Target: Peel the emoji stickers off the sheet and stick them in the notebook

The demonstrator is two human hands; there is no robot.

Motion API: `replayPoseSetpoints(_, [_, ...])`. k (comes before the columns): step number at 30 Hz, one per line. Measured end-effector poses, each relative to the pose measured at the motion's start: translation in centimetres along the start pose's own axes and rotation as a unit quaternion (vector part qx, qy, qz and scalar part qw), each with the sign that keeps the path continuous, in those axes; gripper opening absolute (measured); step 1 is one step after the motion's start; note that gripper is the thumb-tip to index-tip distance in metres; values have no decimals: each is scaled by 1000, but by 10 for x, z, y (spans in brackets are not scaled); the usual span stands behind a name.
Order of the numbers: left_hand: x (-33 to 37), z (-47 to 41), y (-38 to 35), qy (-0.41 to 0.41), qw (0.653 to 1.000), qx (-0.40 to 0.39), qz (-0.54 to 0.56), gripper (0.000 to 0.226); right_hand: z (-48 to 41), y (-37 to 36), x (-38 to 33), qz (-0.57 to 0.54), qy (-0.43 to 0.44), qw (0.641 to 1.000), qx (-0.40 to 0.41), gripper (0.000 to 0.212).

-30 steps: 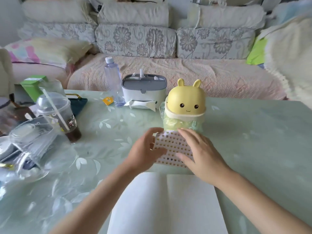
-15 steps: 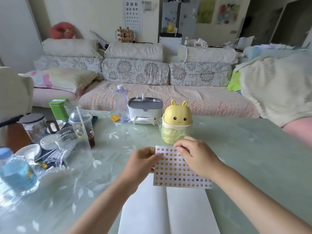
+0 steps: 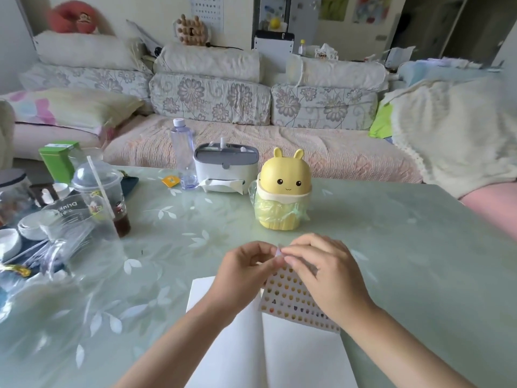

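The emoji sticker sheet (image 3: pixel 291 296), white with rows of small yellow faces, is held tilted above the open notebook (image 3: pixel 296 357), whose blank white pages lie at the table's near edge. My left hand (image 3: pixel 243 275) pinches the sheet's top left corner. My right hand (image 3: pixel 330 273) covers the sheet's upper right part, its fingertips meeting the left hand's at that same corner. Whether a sticker is lifted there I cannot tell.
A yellow bunny-shaped bin (image 3: pixel 282 191) with a green liner stands just beyond my hands. Behind it are a tissue box (image 3: pixel 223 169) and a water bottle (image 3: pixel 183 152). A lidded drink cup (image 3: pixel 103 194), plastic bags and dishes crowd the left. A sofa lies beyond the glass table (image 3: pixel 405 247).
The sheet was lifted off the table and drawn back over the notebook. Both hands' fingertips have come together at its top corner. The view has tilted upward.
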State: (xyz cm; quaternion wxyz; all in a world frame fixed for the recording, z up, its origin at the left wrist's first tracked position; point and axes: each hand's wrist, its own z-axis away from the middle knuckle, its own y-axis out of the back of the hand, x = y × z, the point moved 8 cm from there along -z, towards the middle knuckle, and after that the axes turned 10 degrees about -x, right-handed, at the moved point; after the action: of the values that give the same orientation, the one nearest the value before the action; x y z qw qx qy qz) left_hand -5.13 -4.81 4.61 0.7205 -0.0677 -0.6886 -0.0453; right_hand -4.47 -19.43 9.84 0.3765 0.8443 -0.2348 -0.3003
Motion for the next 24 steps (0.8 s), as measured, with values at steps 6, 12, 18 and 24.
replayPoseSetpoints(6, [-7, -24, -2, -11, 999, 9, -30, 1, -13, -7, 32, -103, -42, 994, -8, 9])
replayPoseSetpoints(12, [-6, -28, 4, -41, 999, 22, -23, 3, -17, -17, 38, -132, -54, 989, -27, 6])
replayPoseSetpoints(18, [-3, -17, 15, -55, 995, 20, -84, 9, -20, -18, 22, -114, -36, 992, -32, 7])
replayPoseSetpoints(24, [-3, -5, 33, -47, 992, 43, -110, 9, -25, -27, -2, -34, -15, 999, -34, 17])
